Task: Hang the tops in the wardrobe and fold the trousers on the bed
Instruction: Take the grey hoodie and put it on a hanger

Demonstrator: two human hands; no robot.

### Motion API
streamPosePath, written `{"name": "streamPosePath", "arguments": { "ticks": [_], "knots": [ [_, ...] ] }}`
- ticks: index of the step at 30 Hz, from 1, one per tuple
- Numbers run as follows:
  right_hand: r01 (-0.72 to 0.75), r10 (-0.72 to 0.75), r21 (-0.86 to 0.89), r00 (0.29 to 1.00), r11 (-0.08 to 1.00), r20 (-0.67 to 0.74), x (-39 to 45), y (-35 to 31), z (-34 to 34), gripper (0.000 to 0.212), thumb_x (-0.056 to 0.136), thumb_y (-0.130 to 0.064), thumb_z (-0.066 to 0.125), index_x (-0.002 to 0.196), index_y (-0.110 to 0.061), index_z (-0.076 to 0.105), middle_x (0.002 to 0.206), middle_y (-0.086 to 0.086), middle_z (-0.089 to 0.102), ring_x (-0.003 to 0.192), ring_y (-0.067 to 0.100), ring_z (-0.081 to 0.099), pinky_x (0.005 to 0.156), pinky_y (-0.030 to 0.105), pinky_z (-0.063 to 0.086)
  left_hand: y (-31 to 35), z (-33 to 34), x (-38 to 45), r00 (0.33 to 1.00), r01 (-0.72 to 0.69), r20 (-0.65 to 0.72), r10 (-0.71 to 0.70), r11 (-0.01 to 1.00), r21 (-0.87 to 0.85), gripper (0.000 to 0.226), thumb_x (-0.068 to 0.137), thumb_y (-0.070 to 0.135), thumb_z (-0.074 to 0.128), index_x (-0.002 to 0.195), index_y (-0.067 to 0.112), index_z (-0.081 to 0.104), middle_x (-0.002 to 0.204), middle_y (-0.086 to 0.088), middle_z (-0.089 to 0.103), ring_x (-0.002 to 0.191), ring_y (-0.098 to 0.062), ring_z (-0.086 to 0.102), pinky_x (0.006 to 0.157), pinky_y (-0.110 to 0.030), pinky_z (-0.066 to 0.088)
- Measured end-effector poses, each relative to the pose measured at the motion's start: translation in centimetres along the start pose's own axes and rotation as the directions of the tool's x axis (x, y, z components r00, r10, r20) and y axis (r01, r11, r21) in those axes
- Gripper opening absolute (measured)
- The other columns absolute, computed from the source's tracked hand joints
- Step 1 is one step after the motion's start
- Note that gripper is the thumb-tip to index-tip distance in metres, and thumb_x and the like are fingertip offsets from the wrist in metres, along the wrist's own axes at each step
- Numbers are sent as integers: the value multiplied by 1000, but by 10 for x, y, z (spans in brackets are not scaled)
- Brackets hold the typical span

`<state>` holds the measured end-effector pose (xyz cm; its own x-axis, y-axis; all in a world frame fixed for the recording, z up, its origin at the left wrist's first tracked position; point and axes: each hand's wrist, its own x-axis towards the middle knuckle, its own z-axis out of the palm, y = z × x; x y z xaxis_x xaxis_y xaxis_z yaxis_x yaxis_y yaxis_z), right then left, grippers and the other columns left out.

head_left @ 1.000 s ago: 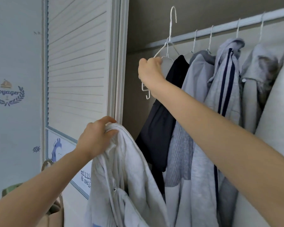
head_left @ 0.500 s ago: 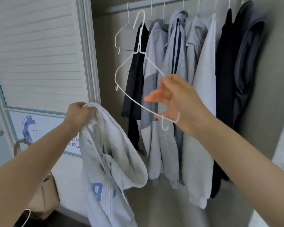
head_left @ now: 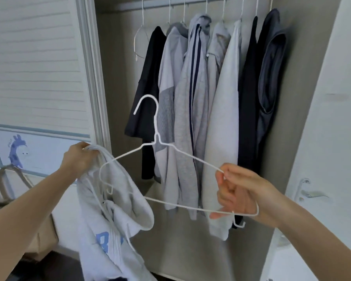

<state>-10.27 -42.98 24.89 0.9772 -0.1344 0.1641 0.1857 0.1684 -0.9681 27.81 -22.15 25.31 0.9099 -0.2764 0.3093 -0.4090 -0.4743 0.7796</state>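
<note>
My left hand (head_left: 77, 162) grips a light grey hooded top (head_left: 114, 226) with blue letters by its bunched upper edge; the top hangs down in front of me. My right hand (head_left: 238, 194) pinches the right shoulder end of a white wire hanger (head_left: 156, 136), held upright between the hands, its left end over the top's hood. Behind them the open wardrobe has a rail (head_left: 190, 2) with several grey, white and dark tops (head_left: 193, 102) hanging on it.
One bare white hanger (head_left: 137, 37) hangs at the rail's left end. A louvred wardrobe door (head_left: 34, 63) stands on the left. A beige bag (head_left: 12, 199) sits on the floor at the lower left. A white door with a handle (head_left: 308, 191) is on the right.
My right hand took the white hanger off the rail and brought it down and toward me, level with the top. The view has dropped and backed away from the wardrobe.
</note>
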Motion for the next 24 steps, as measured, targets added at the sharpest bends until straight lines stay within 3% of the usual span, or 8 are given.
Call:
{"name": "streamPosePath", "arguments": {
  "ticks": [3, 7, 10, 13, 16, 18, 22, 24],
  "knots": [
    [-19, 18, -70, 1000, 997, -9, -3, 16, -7, 22, 94, -28, 58, 93, -7, 55, 65, 9, 39, 59, 21, 44, 88, 63, 47, 22, 15, -19, 980, -108, 164, 115, 993, -51, 12, 91, 21, 63, 102, 20, 68, 104, -8, 68, 97, -31, 62, 89, -41, 49],
    [26, -42, -191, 996, 981, -83, 1, 37, -11, 22, 92, -34, 59, 86, -13, 57, 66, 4, 46, 62, 16, 46, 84, 56, 52, 60, 32, -56, 923, -233, 275, 270, 960, -158, 14, 85, 17, 68, 93, 28, 69, 93, 5, 70, 90, -15, 65, 74, -28, 48],
    [82, -107, -185, 986, 979, -124, 0, 58, -10, 28, 91, -39, 59, 79, -15, 53, 64, 3, 46, 60, 15, 46, 80, 52, 55, 91, 45, -89, 943, -131, 236, 236, 912, -390, 21, 85, 10, 63, 92, 26, 73, 91, 4, 73, 92, -17, 68, 75, -27, 50],
    [209, -225, -104, 956, 972, -188, -12, 72, -15, 35, 91, -40, 62, 72, -12, 53, 61, 4, 40, 57, 18, 41, 81, 62, 52, 119, 43, -120, 927, -86, 269, 263, 843, -530, 24, 86, 10, 63, 87, 29, 77, 90, 2, 76, 93, -20, 70, 80, -33, 54],
    [352, -357, -61, 915, 934, -190, -39, 74, -27, 40, 92, -38, 62, 68, -7, 54, 56, 1, 39, 52, 18, 37, 82, 66, 50, 127, 30, -144, 772, -294, 398, 497, 833, -470, 19, 91, 39, 64, 106, 49, 69, 104, 17, 72, 97, -3, 68, 79, -22, 52],
    [405, -406, -51, 889, 913, -214, -54, 71, -36, 39, 91, -37, 64, 72, -3, 60, 51, -1, 43, 50, 18, 40, 80, 67, 49, 129, 27, -158, 632, -509, 472, 615, 788, -346, 39, 88, 50, 64, 124, 59, 53, 121, 30, 61, 108, 7, 60, 84, -16, 48],
    [467, -457, -10, 859, 884, -230, -68, 58, -44, 35, 90, -34, 66, 74, -3, 63, 47, 0, 45, 48, 17, 40, 79, 71, 46, 138, 38, -164, 508, -667, 461, 728, 671, -324, 70, 95, 6, 53, 143, 52, 33, 134, 27, 52, 113, 3, 57, 93, -19, 51],
    [495, -479, 27, 852, 868, -212, -73, 47, -49, 34, 91, -32, 64, 76, -2, 63, 45, 0, 42, 46, 18, 36, 79, 75, 42, 145, 42, -154, 502, -802, 342, 794, 576, -159, 69, 93, 12, 55, 146, 49, 32, 122, 12, 60, 93, -3, 61, 80, -25, 55]
  ]
}}
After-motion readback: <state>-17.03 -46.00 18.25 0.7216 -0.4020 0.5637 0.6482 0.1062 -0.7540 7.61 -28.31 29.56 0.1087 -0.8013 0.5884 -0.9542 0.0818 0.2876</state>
